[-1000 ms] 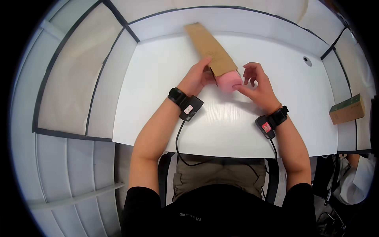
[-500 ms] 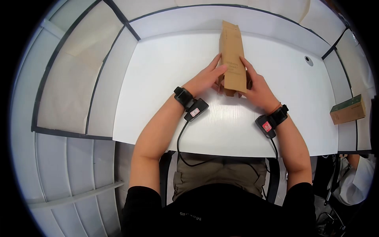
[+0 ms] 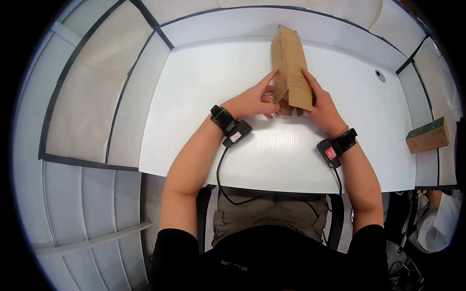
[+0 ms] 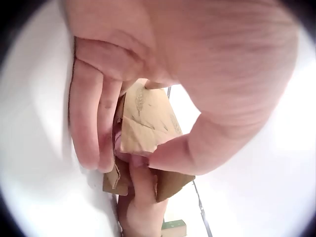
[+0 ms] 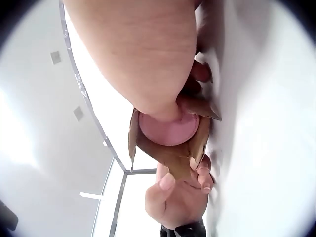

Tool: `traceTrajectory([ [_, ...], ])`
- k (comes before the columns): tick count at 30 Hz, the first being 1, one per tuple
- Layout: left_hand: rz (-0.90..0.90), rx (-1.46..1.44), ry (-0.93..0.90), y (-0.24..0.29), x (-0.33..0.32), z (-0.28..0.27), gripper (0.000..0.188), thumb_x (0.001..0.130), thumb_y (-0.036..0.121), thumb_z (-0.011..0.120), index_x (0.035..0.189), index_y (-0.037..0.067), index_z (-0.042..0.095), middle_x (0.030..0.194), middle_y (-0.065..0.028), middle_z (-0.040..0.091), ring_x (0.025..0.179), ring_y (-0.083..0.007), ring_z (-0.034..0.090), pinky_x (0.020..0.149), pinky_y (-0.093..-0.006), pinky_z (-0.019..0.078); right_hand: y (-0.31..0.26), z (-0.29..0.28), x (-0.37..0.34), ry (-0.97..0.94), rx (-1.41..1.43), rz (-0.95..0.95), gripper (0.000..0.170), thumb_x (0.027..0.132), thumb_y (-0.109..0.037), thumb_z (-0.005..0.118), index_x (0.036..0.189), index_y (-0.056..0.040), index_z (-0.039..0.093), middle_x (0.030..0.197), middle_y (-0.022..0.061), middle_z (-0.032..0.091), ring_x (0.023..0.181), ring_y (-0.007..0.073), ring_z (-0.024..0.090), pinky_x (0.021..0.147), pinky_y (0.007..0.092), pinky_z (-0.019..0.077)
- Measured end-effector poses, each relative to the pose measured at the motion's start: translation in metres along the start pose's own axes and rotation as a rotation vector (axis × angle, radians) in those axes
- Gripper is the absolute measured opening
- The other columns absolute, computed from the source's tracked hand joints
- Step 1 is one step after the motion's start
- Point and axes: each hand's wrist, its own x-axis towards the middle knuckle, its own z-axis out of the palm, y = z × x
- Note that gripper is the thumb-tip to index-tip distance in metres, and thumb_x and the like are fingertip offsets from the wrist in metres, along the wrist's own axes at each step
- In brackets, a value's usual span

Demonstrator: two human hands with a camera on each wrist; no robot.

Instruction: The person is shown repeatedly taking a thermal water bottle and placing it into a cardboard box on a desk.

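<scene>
A long brown cardboard box (image 3: 291,65) lies on the white table, its open end with loose flaps facing me. Inside that end shows the round pink face of an object (image 5: 165,131); the rest of it is hidden in the box. My left hand (image 3: 250,102) is at the left of the opening, thumb and fingers pinching a flap (image 5: 178,165). Along the box's right side my right hand (image 3: 324,104) grips it, the thumb (image 4: 142,182) reaching into the opening against the pink face.
A smaller brown and green box (image 3: 427,135) stands at the far right by the side panel. White panels (image 3: 272,24) enclose the table (image 3: 204,68) at the back and sides. A round cable hole (image 3: 379,75) is at the back right. Cables run from both wrist cameras.
The pink object stuck out of the box a second ago; now it sits inside. The box has swung from leaning left to nearly straight ahead. My right hand has moved onto its side.
</scene>
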Motion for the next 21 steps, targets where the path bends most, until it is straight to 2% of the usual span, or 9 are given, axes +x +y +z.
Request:
traceTrajectory([
  [2,-0.007,0.030,0.030,0.000,0.002,0.001,0.107,0.090,0.011,0.075,0.163,0.010,-0.002,0.145,-0.0256,0.046,0.105,-0.0238,0.070,0.081,-0.0345,0.0596,0.000,-0.001,0.000,-0.028,0.008,-0.045,0.089,0.086,-0.003,0.070,0.162,-0.0142,0.024,0.117,0.0181,0.070,0.098,0.0263,0.070,0.087,0.0360,0.0555],
  [6,-0.019,0.041,0.119,0.006,0.000,0.007,0.100,0.091,0.012,0.074,0.162,0.008,0.004,0.133,-0.0239,0.056,0.095,-0.0221,0.072,0.072,-0.0326,0.0606,0.000,0.000,-0.002,-0.119,0.181,-0.066,0.100,0.082,-0.005,0.075,0.164,-0.0173,0.020,0.120,0.0142,0.067,0.097,0.0237,0.067,0.087,0.0346,0.0537],
  [8,-0.044,0.028,0.187,0.003,0.002,0.009,0.094,0.093,0.014,0.072,0.161,0.008,0.008,0.124,-0.0222,0.062,0.087,-0.0211,0.072,0.066,-0.0311,0.0606,-0.002,-0.002,-0.002,-0.136,0.097,-0.073,0.105,0.079,-0.008,0.077,0.164,-0.0188,0.018,0.120,0.0125,0.066,0.095,0.0215,0.064,0.088,0.0331,0.0519],
  [11,-0.097,0.034,0.271,0.009,0.003,0.013,0.092,0.092,0.008,0.067,0.160,0.001,0.005,0.109,-0.0221,0.067,0.075,-0.0222,0.072,0.060,-0.0310,0.0609,-0.009,-0.004,-0.003,-0.176,0.010,-0.064,0.110,0.076,-0.011,0.080,0.165,-0.0199,0.016,0.120,0.0113,0.065,0.094,0.0193,0.060,0.088,0.0309,0.0495],
  [15,-0.092,0.027,0.268,0.005,0.005,0.014,0.088,0.093,0.005,0.063,0.160,0.001,0.006,0.097,-0.0183,0.069,0.070,-0.0204,0.071,0.057,-0.0306,0.0597,-0.012,-0.004,-0.003,-0.198,-0.013,-0.026,0.112,0.076,-0.011,0.081,0.165,-0.0204,0.014,0.121,0.0115,0.064,0.098,0.0203,0.060,0.091,0.0306,0.0488],
  [18,-0.085,0.042,0.239,0.004,0.005,0.014,0.087,0.095,0.006,0.062,0.161,0.004,0.006,0.096,-0.0158,0.069,0.070,-0.0182,0.070,0.059,-0.0300,0.0586,-0.009,0.000,-0.004,-0.139,0.075,-0.077,0.099,0.081,-0.008,0.077,0.163,-0.0185,0.022,0.124,0.0156,0.066,0.105,0.0266,0.065,0.094,0.0337,0.0510],
  [21,-0.069,0.049,0.166,0.005,0.002,0.015,0.085,0.098,0.009,0.064,0.162,0.010,0.007,0.096,-0.0125,0.069,0.070,-0.0154,0.068,0.060,-0.0286,0.0561,-0.007,-0.001,0.001,-0.002,-0.034,-0.077,0.078,0.087,-0.004,0.071,0.155,-0.0151,0.035,0.127,0.0205,0.066,0.113,0.0343,0.066,0.096,0.0387,0.0527],
])
